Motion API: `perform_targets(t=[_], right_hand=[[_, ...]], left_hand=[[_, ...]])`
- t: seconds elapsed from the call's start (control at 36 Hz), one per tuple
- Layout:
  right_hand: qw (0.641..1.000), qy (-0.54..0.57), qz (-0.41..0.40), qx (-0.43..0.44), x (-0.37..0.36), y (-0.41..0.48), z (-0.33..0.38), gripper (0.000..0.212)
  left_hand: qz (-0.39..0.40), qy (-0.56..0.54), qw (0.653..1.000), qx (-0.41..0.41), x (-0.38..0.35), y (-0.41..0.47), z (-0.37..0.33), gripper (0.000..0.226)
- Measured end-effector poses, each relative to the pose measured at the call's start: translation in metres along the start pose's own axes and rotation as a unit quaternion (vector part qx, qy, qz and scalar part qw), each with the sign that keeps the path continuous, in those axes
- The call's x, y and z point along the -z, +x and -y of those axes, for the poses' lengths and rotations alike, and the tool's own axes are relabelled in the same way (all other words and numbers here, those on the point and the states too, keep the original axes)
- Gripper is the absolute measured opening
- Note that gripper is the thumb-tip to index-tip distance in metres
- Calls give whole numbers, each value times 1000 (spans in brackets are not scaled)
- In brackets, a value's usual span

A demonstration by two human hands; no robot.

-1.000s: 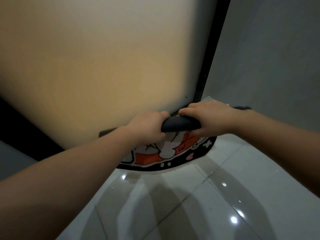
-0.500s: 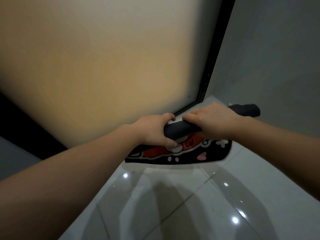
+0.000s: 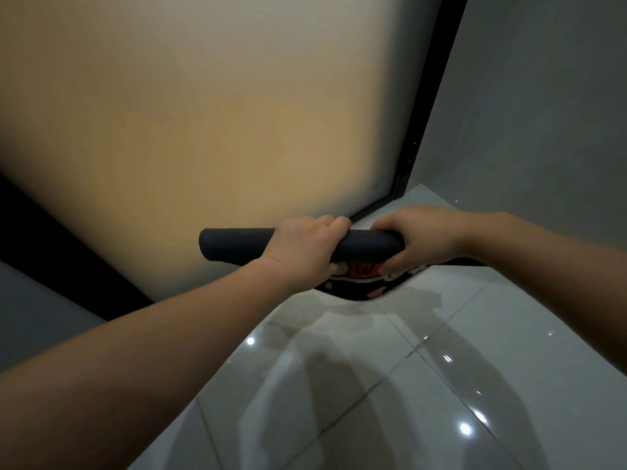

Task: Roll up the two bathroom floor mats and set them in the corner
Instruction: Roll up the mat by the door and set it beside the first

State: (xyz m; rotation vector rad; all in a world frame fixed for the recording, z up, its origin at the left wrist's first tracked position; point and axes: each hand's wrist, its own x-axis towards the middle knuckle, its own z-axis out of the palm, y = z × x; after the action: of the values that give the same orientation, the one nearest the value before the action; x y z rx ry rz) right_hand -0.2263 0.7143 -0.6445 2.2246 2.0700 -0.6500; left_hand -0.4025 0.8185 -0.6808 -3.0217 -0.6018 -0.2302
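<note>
On the floor, both hands (image 3: 359, 245) grip the mat (image 3: 237, 244).

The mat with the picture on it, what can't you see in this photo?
- Mat picture, head view: mostly rolled inside; left hand and right hand cover more, leaving an orange, black and white strip.
- Roll's right end: behind the right hand.
- Second mat: not in view.
- Behind the frosted panel: blurred.

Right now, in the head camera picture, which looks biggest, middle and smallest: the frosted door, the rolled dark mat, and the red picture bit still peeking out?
1. Frosted door, biggest by far.
2. Rolled dark mat, held in both hands.
3. Red picture bit, a small patch below the roll.
</note>
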Motion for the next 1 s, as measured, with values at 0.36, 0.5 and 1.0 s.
perform_targets(t=[0.36,0.5,1.0], right_hand=[[925,-286,-203,145,-16,2,-6,49],[990,-121,-69,16,-14,3,5,62],[910,-288,-259,148,-26,1,-2,34]], left_hand=[[112,-166,978,56,-1,3,8,43],[28,-23,999,-5,-10,-3,10,41],[145,-214,964,67,-5,2,13,50]])
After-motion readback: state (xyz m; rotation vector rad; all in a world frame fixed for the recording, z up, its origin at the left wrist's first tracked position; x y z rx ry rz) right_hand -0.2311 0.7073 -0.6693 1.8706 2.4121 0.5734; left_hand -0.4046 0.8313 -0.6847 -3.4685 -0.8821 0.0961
